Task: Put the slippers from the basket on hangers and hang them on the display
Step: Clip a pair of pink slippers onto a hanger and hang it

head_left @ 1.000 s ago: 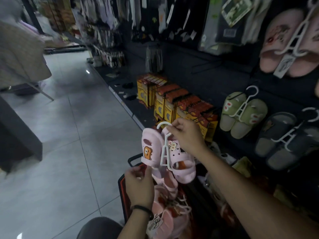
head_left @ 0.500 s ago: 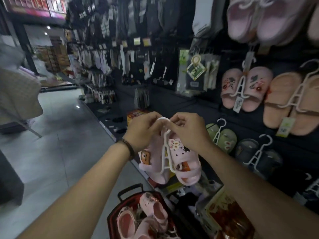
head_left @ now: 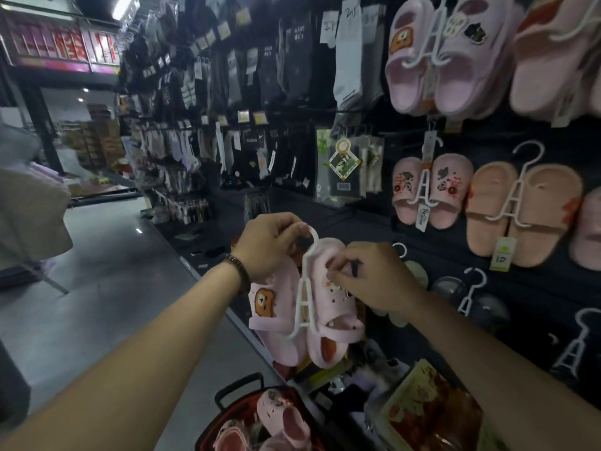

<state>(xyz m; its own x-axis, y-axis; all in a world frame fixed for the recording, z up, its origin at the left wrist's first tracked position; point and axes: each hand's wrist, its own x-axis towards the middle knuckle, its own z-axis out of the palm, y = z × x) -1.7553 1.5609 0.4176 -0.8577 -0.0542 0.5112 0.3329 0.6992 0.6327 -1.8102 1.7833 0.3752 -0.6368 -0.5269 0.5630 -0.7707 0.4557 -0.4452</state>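
Observation:
A pair of small pink slippers (head_left: 283,307) with a bear patch hangs on a white plastic hanger (head_left: 305,288), held up in front of the dark display wall (head_left: 406,229). My left hand (head_left: 270,245) grips the hanger's hook at the top. My right hand (head_left: 370,275) pinches the upper part of the right slipper. Below, a red basket (head_left: 234,415) with a black handle holds more pink slippers (head_left: 283,418).
Several slipper pairs hang on the wall: pink ones (head_left: 445,56) at top right, small pink ones (head_left: 429,190), peach ones (head_left: 520,209), dark ones (head_left: 471,297) lower down. Socks (head_left: 260,76) fill the wall to the left. A grey tiled aisle (head_left: 107,288) runs along the left.
Both hands raised the hangered pair from basket height to the wall. My left hand came up from the basket to the hook; my right hand shifted from the hook down onto the right slipper.

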